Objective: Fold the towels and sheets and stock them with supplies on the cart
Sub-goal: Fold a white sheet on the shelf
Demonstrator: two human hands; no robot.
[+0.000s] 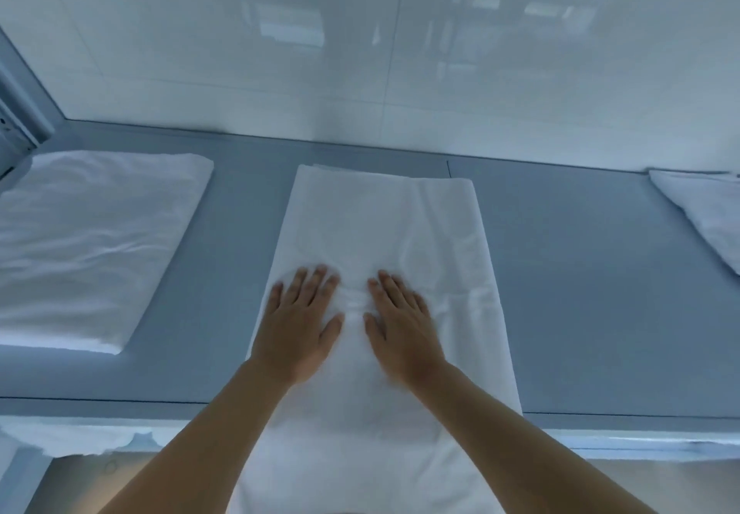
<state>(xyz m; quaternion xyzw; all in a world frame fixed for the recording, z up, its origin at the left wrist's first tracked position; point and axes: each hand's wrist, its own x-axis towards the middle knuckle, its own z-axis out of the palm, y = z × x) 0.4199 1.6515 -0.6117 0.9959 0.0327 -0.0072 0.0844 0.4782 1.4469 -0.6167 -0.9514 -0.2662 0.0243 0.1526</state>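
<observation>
Looking down from the head camera, and parts of the scene are cut off: the long white sheet (pixel 384 241) in the middle runs off the near edge of the grey counter (pixel 560 273) and out of the bottom of the frame, so its near end is not visible. Left of that sheet, a folded white stack (pixel 92 241) is clipped by the frame edge; right of the sheet, only a corner of another white folded piece (pixel 704 213) shows. Behind the sheet, the glossy white wall (pixel 360 52) carries blurry reflections too vague to read. At the far left edge, a bit of metal framing (pixel 16 113) is hard to make out.

Now the hands, both flat on the sheet, side by side near its middle. Left hand (pixel 298 321) has fingers straight and slightly spread, palm down, pressing the cloth. Right hand (pixel 404 323) matches it, fingers extended, gripping nothing. Small wrinkles bunch in the cloth between the two thumbs.
</observation>
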